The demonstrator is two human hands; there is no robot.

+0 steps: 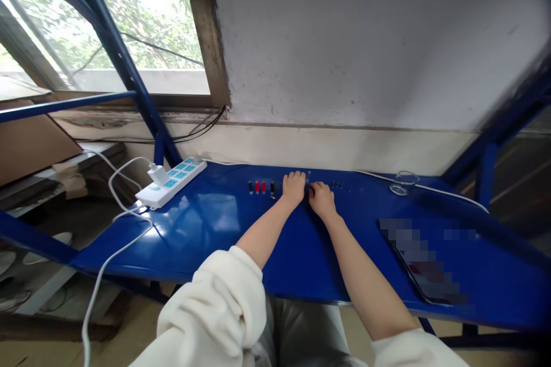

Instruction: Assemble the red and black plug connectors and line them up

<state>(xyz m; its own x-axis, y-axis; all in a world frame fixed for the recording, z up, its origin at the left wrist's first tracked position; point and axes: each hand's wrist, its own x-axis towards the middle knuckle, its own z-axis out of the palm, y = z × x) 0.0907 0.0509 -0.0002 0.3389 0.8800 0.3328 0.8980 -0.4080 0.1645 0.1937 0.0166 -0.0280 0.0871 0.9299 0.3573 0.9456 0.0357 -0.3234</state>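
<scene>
My left hand rests palm down on the blue tabletop, its fingers stretched forward. Close beside it my right hand has its fingers curled in a pinch; what they hold, if anything, is too small to make out. Between the fingertips of both hands stands a small clear piece. Left of my left hand is a short row of small cylinders: a black one, a red one, another red one and a black one. A tiny copper-coloured bit lies just below the row.
A white power strip with a plugged-in adapter lies at the table's left. Tiny pieces are scattered right of my hands. Farther right are a clear round container and a dark, partly blurred tablet-like slab.
</scene>
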